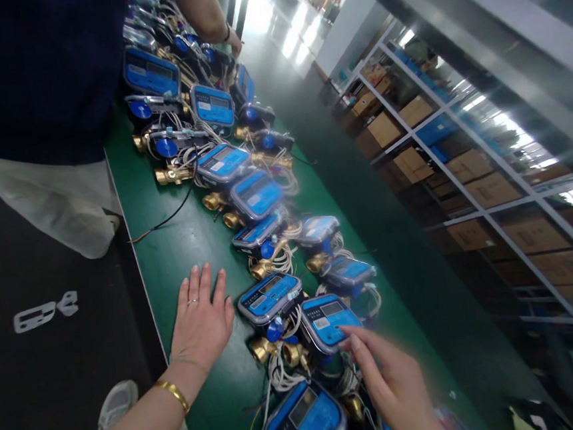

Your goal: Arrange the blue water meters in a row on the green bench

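My left hand (204, 316), with a ring and a gold bracelet, lies flat on the green table top, fingers spread, holding nothing. To its right is a blue-faced meter (270, 297) with a small display. My right hand (388, 373) reaches in from the lower right, slightly blurred. Its forefinger and thumb are stretched out at the lower right corner of another blue meter (328, 318); whether they touch it is hard to see. Brass pipe fittings (295, 355) and coiled white cables (283, 374) lie around these meters. Closer to me is another blue meter (304, 422).
Several more meters (256, 194) run along the green table (169, 252) to the far end. A co-worker (43, 69) in a dark top stands at the left, one hand (235, 43) over the far meters. Shelves with cardboard boxes (412, 164) stand at the right.
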Motion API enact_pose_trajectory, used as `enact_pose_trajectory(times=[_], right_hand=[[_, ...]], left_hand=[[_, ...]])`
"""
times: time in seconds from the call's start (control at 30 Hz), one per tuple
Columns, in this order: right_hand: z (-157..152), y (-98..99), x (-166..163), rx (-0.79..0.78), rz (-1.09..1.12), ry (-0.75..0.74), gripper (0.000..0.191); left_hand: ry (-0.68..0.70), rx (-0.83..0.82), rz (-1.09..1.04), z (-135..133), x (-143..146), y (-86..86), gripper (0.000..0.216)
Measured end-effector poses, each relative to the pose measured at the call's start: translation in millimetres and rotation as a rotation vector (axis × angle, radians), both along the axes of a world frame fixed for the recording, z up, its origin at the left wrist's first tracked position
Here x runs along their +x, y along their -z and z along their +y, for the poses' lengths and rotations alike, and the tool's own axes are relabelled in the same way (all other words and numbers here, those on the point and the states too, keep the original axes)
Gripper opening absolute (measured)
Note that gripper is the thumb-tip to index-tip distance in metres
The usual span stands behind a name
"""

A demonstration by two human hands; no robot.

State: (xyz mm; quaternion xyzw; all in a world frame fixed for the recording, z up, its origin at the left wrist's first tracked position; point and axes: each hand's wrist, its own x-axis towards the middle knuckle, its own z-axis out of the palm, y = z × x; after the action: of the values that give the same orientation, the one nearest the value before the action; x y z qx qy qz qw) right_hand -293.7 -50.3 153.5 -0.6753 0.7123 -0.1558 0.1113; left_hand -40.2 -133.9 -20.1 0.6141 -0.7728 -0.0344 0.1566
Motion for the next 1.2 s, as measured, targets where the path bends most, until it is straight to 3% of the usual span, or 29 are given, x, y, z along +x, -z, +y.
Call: enact_pose_trajectory(times=[0.13,0.27,0.47,0.7,0.87,0.97,1.2], right_hand=[[-43,-0.4,-8,0.008,0.018,0.024,0.034],[-87,11.1,-4,0.002,0.001,0.000,0.038],[-138,30.8,41,-0.124,0.026,-0.228,0.039],[-166,60.6,69,-0.243,0.155,-0.318,0.050],[-177,74.7,75,-0.130,0.229,-0.269,0.089],[-184,73.7,82,-0.092,0.277,-0.207,0.100],[-211,58.4,106,0.044,0.316,-0.101,0.100]], left_hand=[[-0.018,0.069,0.021,0,-4,-3.4,0.056],[-0.051,0.138,0.073,0,-7,-6.8,0.059],[-0.073,0.177,0.107,-3,-8,-8.7,0.060],[-0.065,0.125,0.143,-4,-13,-2.7,0.062],[-0.058,0.101,0.163,-5,-15,-1.5,0.063],[-0.067,0.067,0.173,-4,-17,-0.9,0.064],[-0.091,0.003,0.188,-3,-18,0.8,0.068]])
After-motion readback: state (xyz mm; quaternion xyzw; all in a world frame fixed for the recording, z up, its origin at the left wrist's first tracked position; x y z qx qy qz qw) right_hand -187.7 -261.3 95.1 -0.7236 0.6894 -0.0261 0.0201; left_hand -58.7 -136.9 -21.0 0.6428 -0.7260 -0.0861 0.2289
